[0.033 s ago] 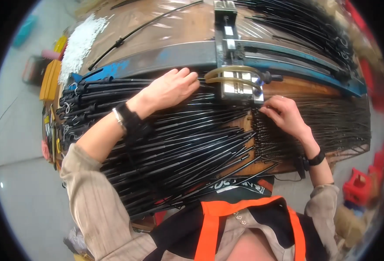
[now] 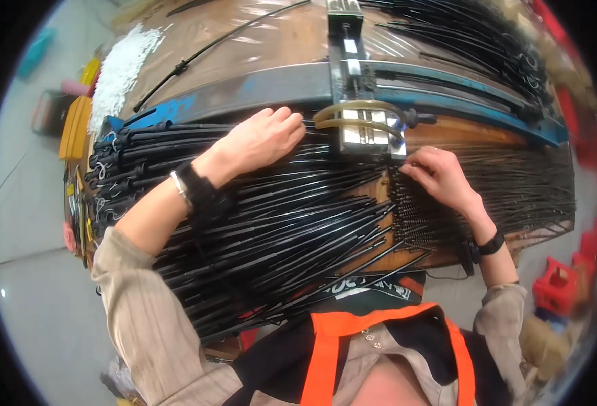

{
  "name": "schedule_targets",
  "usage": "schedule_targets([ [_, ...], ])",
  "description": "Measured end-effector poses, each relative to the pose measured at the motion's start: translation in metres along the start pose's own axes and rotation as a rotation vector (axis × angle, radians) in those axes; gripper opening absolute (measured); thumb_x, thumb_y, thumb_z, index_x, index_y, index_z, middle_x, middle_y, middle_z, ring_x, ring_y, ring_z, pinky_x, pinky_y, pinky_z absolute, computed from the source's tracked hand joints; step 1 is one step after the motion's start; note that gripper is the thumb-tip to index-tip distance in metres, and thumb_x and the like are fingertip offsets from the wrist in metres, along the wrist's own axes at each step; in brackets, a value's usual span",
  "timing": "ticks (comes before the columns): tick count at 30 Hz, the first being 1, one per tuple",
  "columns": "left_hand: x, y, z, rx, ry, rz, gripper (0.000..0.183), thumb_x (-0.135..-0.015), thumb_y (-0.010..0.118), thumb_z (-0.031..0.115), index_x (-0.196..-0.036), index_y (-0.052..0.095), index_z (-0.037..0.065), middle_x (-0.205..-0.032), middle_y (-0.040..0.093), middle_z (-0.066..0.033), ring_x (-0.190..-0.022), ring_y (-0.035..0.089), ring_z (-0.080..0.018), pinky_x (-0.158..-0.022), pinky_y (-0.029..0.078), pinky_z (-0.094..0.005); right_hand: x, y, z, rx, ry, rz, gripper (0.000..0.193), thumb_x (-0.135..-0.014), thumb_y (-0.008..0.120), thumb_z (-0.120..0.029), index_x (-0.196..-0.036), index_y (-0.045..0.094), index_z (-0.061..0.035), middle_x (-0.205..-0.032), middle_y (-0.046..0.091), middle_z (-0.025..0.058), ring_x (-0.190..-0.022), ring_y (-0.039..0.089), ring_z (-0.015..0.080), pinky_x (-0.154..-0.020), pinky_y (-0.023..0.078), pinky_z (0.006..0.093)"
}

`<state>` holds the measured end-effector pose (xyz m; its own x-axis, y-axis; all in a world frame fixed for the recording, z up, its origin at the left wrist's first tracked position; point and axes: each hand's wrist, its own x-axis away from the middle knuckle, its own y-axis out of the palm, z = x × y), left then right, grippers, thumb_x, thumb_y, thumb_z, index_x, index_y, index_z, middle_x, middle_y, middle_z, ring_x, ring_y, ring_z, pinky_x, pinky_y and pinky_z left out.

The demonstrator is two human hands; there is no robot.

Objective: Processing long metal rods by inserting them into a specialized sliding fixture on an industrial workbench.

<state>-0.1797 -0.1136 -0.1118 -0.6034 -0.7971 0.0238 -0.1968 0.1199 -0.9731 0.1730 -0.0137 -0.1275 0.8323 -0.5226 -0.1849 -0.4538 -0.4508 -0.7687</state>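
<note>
My left hand (image 2: 261,140) is closed, fingers curled around a black cable just left of a metal clamp fixture (image 2: 364,139); the fingertips are hidden beneath the hand. At the fixture's lower right corner, my right hand (image 2: 439,174) has thumb and index finger pinched together. Whatever lies between those fingertips is too small to make out. Long black sheathed cables (image 2: 291,210) are heaped below my left hand, their thicker ends to the left. Thin dark wires (image 2: 501,179) fan out to the right, beyond my right hand.
Behind my hands runs a blue and grey metal rail (image 2: 258,88), with the fixture mounted across it. A mound of white small pieces (image 2: 124,74) lies at the far left. More black cables (image 2: 474,40) cover the far right. Red plastic stools (image 2: 557,284) stand at right.
</note>
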Motion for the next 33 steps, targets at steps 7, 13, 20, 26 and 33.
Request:
schedule_targets([
  [7,0.002,-0.017,0.015,-0.094,-0.098,0.162,0.009,-0.087,0.058,0.015,-0.09,0.061,0.008,-0.091,0.055,-0.0038,-0.088,0.055,-0.0207,-0.072,0.046,-0.032,0.0,-0.001,0.001,-0.052,0.092,-0.074,0.013,-0.086,0.072,-0.012,-0.09,0.069,0.0002,-0.077,0.065,0.0125,-0.064,0.062,0.023,-0.06,0.048,0.0318],
  [13,0.015,-0.031,0.047,0.265,-0.131,-0.017,0.021,-0.084,0.063,0.009,-0.104,0.061,0.003,-0.093,0.054,-0.0084,-0.09,0.055,-0.0236,-0.074,0.047,-0.0341,-0.006,0.004,0.001,-0.001,0.109,-0.065,0.016,-0.088,0.07,-0.017,-0.092,0.07,-0.002,-0.076,0.066,0.0137,-0.067,0.064,0.0275,-0.062,0.049,0.0346],
  [20,0.016,-0.03,0.054,0.367,-0.18,0.144,0.02,-0.087,0.062,0.0,-0.107,0.059,0.001,-0.088,0.051,-0.0121,-0.083,0.056,-0.0285,-0.072,0.049,-0.0382,0.002,0.016,0.0,0.059,0.186,0.042,0.019,-0.093,0.065,-0.022,-0.097,0.07,-0.0045,-0.075,0.066,0.014,-0.069,0.064,0.0303,-0.064,0.05,0.0362],
  [26,0.016,-0.045,0.065,0.44,-0.192,0.131,0.023,-0.087,0.061,0.003,-0.11,0.06,0.003,-0.082,0.05,-0.0097,-0.074,0.056,-0.0257,-0.061,0.049,-0.0362,0.017,0.019,0.003,-0.232,0.064,0.12,0.027,-0.098,0.059,-0.032,-0.101,0.071,-0.0077,-0.075,0.067,0.01,-0.07,0.066,0.0272,-0.067,0.052,0.037],
  [33,-0.004,-0.071,0.078,0.411,-0.167,0.113,0.031,-0.086,0.063,0.002,-0.117,0.059,0.005,-0.081,0.051,-0.0085,-0.073,0.058,-0.0246,-0.056,0.05,-0.0363,0.043,0.019,-0.003,-0.493,0.107,0.292,0.035,-0.103,0.051,-0.033,-0.106,0.07,-0.0035,-0.071,0.059,0.0032,-0.068,0.057,0.0138,-0.064,0.045,0.0287],
])
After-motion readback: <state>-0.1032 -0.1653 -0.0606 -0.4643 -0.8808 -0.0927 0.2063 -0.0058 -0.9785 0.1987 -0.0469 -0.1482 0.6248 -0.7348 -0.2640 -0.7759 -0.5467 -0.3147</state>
